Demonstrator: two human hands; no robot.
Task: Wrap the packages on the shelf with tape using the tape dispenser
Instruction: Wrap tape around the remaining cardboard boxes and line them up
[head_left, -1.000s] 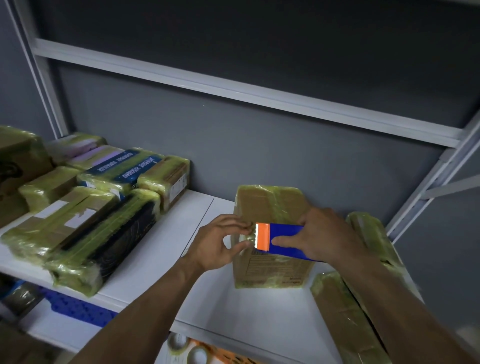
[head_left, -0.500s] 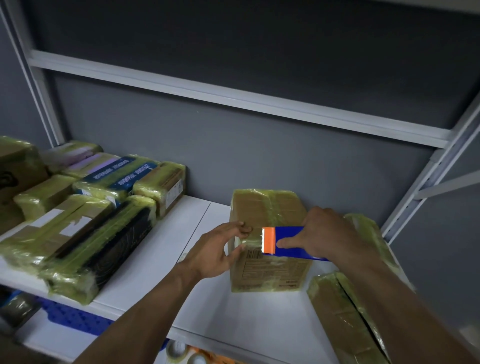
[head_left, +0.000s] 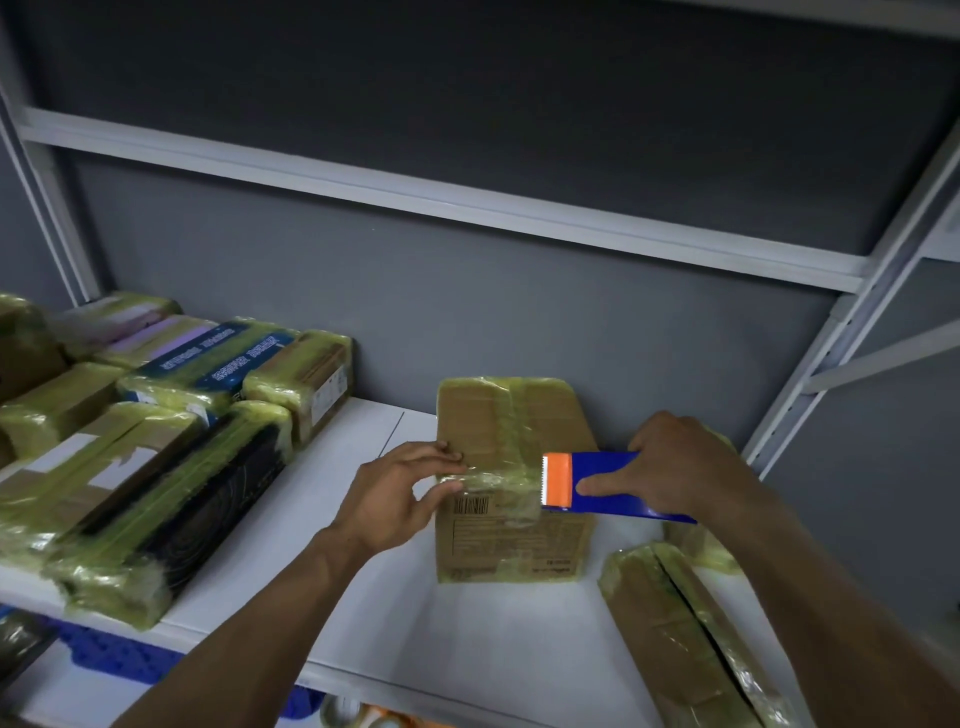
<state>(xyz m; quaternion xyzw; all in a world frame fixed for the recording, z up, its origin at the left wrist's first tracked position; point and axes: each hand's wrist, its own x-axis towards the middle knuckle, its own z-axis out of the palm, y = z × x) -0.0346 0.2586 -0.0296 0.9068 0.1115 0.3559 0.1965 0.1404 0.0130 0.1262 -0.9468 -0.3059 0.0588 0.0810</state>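
tape rolls (head_left: 343, 711): below and in front of the package, under the edge of the board; only partly in view.
shelf (head_left: 467, 639): the white board that carries the package.
long package (head_left: 675, 639): lies flat, in front and to the right of the package, already covered.
left hand (head_left: 400, 499): at the upper left corner of the package; your fingers lie on its top edge and your thumb on its front, so you hold the corner between them.
tape dispenser (head_left: 608, 486): against the upper front of the package, orange toothed end toward your left hand.
right hand (head_left: 670, 467): clenched around the blue body of the dispenser, index finger stretched along its side.
package (head_left: 511, 540): stands upright in the middle of the shelf; a band of tape (head_left: 498, 483) crosses its upper front.
wrapped packages (head_left: 156, 467): a group well to the left of the package.
step: I judge that you are laying a band across the front.
next move: it probably asks you to press the band flat with the left hand, then tilt the teeth to cut it.
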